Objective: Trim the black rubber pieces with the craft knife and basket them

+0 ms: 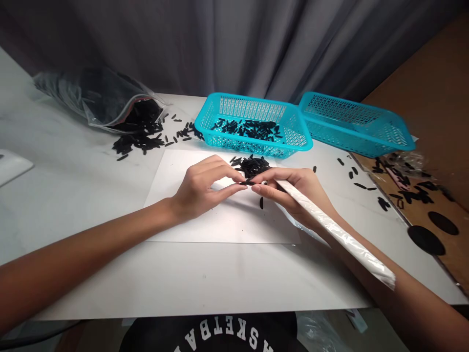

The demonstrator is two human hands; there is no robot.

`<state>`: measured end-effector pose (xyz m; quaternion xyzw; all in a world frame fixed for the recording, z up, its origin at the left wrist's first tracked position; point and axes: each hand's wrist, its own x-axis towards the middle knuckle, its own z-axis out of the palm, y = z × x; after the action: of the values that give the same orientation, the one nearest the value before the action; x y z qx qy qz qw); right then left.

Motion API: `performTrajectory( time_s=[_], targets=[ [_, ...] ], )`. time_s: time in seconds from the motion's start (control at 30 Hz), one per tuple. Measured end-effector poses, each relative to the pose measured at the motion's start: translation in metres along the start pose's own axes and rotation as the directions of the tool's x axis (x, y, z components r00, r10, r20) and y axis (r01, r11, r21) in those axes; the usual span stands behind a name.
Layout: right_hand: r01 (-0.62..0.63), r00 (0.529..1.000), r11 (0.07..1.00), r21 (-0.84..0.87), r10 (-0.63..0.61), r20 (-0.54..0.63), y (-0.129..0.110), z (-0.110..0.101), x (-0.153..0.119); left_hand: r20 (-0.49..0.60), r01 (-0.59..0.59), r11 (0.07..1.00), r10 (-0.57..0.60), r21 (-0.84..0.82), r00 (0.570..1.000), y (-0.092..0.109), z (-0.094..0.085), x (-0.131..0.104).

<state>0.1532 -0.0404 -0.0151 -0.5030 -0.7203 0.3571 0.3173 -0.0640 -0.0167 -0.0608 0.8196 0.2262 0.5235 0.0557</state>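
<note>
My left hand [205, 188] is closed, thumb and forefinger pinching one end of a small black oblong piece [246, 183]. My right hand [293, 188] pinches the same piece at its other end. A long white strip in shiny clear wrap [340, 234] also rests in my right hand, slanting back over the forearm; its far end lies hidden among the fingers. Just beyond the fingertips is a heap of similar black pieces [252, 165] on a white sheet [220, 230]. One loose black piece [261, 203] lies on the sheet nearer me.
A turquoise basket [256, 146] behind the sheet holds many black pieces. Another turquoise basket [359, 134] stands at its right. At the left, a clear zip bag [106, 105] spills black pieces onto the table. Black ovals [427, 239] and scraps lie on brown board [454, 244] at right.
</note>
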Motion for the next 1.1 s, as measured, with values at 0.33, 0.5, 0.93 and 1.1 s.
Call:
performTrajectory(
  time_s=[0.33,0.5,0.93,1.1],
  targets=[
    [-0.012,1.000,0.999,0.051,0.012,0.006,0.001,0.002,0.001,0.031,-0.022,0.999,0.021,0.034,0.999,0.002,-0.002,0.000],
    [0.252,0.897,0.852,0.459,-0.028,-0.442,-0.005,-0.055,0.005,0.125,0.123,0.980,-0.143,0.159,0.982,-0.002,0.001,-0.001],
    [-0.014,0.973,0.898,0.439,0.113,-0.201,0.018,-0.019,0.018,0.212,0.341,0.916,-0.383,0.212,0.899,-0.019,0.005,-0.003],
    [-0.044,0.997,0.999,0.017,0.045,-0.064,0.013,-0.001,0.010,0.140,0.089,0.986,-0.110,0.142,0.984,-0.003,0.003,0.000]
  ],
)
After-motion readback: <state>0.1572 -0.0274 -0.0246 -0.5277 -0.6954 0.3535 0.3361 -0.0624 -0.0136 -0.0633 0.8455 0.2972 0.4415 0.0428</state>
